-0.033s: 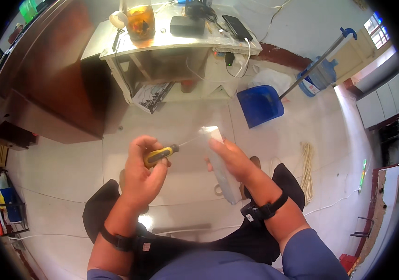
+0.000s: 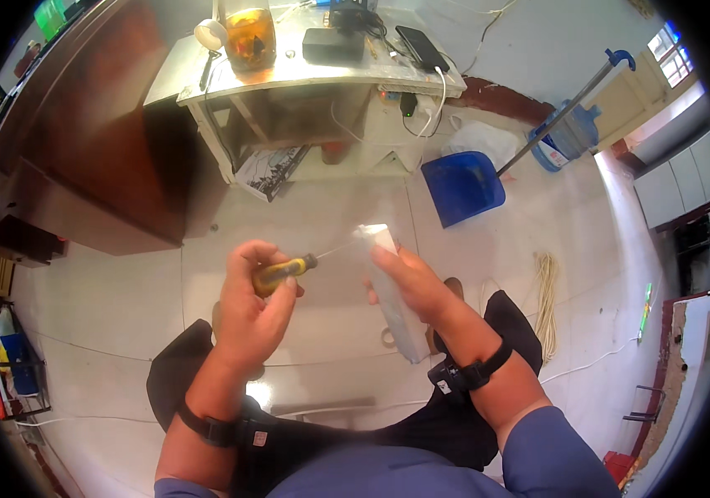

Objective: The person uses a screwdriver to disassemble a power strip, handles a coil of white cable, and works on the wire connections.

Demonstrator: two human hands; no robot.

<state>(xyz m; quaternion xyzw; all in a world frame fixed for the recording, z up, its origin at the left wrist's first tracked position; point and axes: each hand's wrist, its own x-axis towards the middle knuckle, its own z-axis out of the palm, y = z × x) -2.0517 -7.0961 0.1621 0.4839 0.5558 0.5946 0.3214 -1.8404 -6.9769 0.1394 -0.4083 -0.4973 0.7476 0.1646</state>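
My left hand [image 2: 257,307] is closed around the yellow and dark handle of a screwdriver [image 2: 284,274]. Its thin shaft points to the right, and the tip reaches the top end of a long whitish box-shaped piece [image 2: 401,319]. Whether the tip is in the piece or only touches it, I cannot tell. My right hand [image 2: 413,280] grips that piece near its upper end, thumb on top and fingers around the far side. The piece hangs tilted above the floor, between my knees; its exact kind is not clear.
Ahead stands a white desk [image 2: 322,80] with a jar of amber liquid [image 2: 250,40], a dark box [image 2: 333,46] and a charging phone [image 2: 422,50]. A blue dustpan [image 2: 465,189] and a water bottle [image 2: 567,139] are at right, near coiled cord [image 2: 545,307]. A brown cabinet [image 2: 106,158] is at left.
The screwdriver handle has turned slightly in my left hand. My right hand and the whitish piece stay where they were.
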